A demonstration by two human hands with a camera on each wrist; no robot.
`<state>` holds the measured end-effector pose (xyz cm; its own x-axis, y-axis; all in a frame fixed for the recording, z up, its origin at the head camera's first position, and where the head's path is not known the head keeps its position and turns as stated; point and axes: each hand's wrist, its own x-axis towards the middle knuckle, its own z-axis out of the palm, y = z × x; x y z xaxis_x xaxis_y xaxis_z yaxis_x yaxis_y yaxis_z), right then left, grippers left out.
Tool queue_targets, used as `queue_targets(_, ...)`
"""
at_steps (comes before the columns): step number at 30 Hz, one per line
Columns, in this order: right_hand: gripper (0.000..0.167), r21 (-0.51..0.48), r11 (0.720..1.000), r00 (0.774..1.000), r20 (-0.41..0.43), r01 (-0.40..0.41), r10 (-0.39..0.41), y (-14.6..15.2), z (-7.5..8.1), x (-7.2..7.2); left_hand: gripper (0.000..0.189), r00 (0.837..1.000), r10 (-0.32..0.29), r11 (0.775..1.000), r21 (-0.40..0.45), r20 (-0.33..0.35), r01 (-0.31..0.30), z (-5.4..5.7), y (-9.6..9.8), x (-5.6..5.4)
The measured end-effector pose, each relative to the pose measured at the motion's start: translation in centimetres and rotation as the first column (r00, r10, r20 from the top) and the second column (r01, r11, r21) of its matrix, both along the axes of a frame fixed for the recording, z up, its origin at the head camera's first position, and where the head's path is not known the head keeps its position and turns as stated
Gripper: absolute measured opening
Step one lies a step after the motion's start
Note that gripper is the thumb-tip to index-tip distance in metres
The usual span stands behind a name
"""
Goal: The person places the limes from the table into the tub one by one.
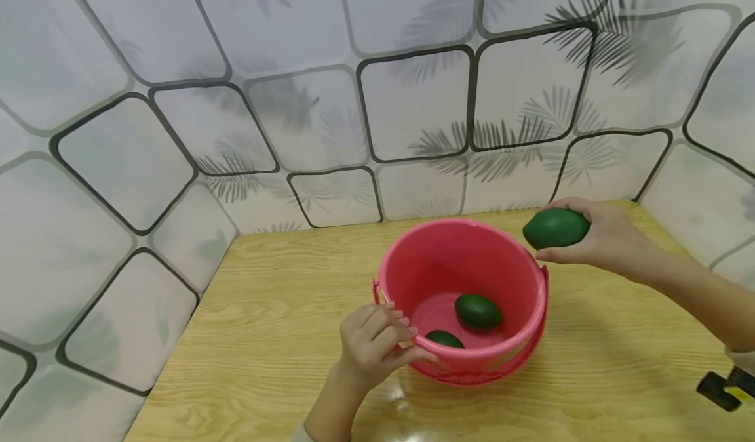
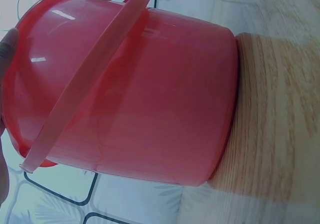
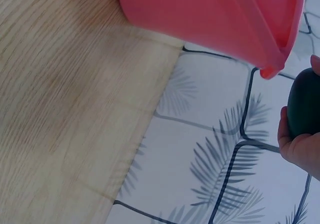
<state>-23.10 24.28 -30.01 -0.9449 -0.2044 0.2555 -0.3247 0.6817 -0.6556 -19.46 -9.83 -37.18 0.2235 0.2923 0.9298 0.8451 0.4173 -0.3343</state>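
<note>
A pink bucket [image 1: 466,232] stands upright on the table, its handle [image 2: 80,83] hanging down along the near outer side. My left hand [image 1: 371,340] holds the bucket's near-left rim, fingers over the edge and thumb along the front. At the bucket's right rim, slightly above it, my right hand [image 1: 610,235] grips a dark green, smooth oval avocado [image 1: 556,227] between thumb and fingers. Inside the bucket, one avocado [image 1: 478,311] lies on the bottom. Another avocado [image 1: 445,339] is beside it, partly hidden by the near rim. In the right wrist view, the held avocado [image 3: 304,103] is cut off by the frame edge.
The light wood table [image 1: 265,337] runs back to a wall covering [image 1: 419,107] with a stone-and-leaf pattern, which also rises at both sides. A black and yellow object [image 1: 722,389] shows by the right sleeve at the frame's edge.
</note>
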Motion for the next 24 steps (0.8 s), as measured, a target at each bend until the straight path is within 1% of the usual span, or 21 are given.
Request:
queue_targets(2, 0.056, -0.004, 1.0, 1.0, -0.001, -0.023, 0.023, -0.4, 0.1, 0.3, 0.042, 1.0, -0.001, 1.0, 0.0, 0.0, 0.001, 0.0, 0.0, 0.0)
queue_targets(9, 0.06, 0.018, 0.998, 0.996, 0.068, -0.053, 0.052, -1.6, 0.9, 1.1, 0.043, 1.0, 0.0, 1.0, 0.002, -0.001, 0.0, 0.1, 0.1, 0.0)
queue_targets(16, 0.062, 0.032, 0.997, 0.997, 0.049, -0.067, 0.066, -2.1, 1.1, 1.3, 0.043, 1.0, 0.0, 1.0, 0.001, -0.001, 0.0, 0.3, 0.1, 0.2)
queue_targets(24, 0.059, 0.021, 0.994, 0.993, 0.039, -0.111, 0.111, -2.7, 1.2, 1.5, 0.043, 1.0, -0.007, 1.0, 0.011, -0.008, 0.007, 0.5, 0.2, 0.3)
